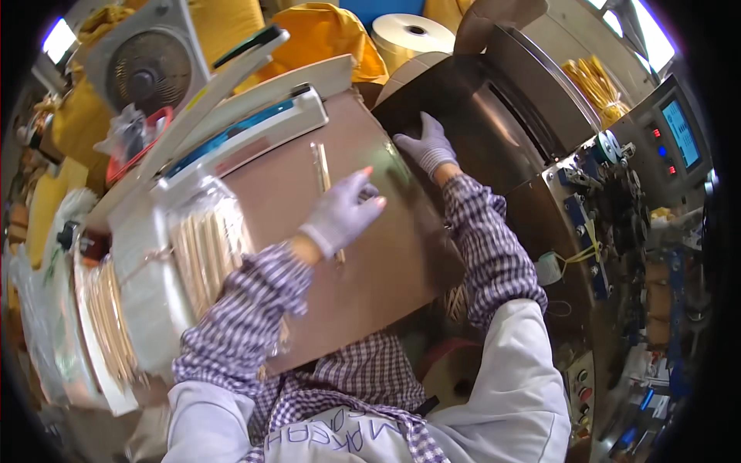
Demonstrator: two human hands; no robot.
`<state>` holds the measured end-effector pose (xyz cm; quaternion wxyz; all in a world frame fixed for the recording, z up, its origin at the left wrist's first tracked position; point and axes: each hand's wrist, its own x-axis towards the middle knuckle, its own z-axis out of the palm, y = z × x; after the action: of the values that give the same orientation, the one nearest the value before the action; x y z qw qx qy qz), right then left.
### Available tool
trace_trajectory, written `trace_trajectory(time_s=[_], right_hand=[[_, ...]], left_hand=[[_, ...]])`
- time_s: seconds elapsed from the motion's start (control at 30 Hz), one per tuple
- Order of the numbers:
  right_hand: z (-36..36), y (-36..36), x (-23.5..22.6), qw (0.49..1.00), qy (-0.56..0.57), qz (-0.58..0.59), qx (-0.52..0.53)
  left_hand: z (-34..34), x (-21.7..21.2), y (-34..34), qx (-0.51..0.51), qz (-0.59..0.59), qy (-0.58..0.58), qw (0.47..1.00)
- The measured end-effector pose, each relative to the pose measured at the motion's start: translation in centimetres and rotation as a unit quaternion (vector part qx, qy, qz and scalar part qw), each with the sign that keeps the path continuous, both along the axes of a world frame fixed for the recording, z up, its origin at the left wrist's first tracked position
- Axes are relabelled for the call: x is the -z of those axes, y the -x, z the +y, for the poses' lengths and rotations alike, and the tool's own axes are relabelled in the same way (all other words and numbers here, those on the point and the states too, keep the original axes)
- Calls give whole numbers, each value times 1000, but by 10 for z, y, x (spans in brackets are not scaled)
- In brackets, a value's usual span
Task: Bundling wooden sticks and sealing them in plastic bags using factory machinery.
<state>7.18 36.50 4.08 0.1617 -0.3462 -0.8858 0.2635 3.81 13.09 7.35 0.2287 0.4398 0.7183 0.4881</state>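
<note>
My left hand (343, 214), in a white glove with bare thumb and index tips, is over the brown board (386, 255). Its thumb and index finger are apart, with nothing visible between them. Partly under that hand lies a slim pale stick-like piece (321, 166), perhaps in a clear sleeve; its lower end shows below the wrist. My right hand (429, 145), gloved too, rests at the near-left side of a dark metal tray (463, 100), thumb and fingers spread. To the left, a clear plastic bag holds several wooden sticks (207, 243).
A white bag sealer (309, 112) with its arm (231, 73) raised stands along the board's far left. More sticks (112, 316) lie far left. A film roll (413, 35) and a fan (148, 73) are at the back. Machinery with a control screen (679, 127) stands right.
</note>
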Motion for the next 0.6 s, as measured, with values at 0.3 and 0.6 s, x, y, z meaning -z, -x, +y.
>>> trace_trajectory(time_s=[0.3, 0.6], right_hand=[[196, -29, 125, 964, 88, -224, 116], [61, 20, 85, 901, 421, 6, -107]], left_hand=[[39, 62, 57, -189, 346, -17, 919], [21, 82, 57, -363, 186, 7, 913]])
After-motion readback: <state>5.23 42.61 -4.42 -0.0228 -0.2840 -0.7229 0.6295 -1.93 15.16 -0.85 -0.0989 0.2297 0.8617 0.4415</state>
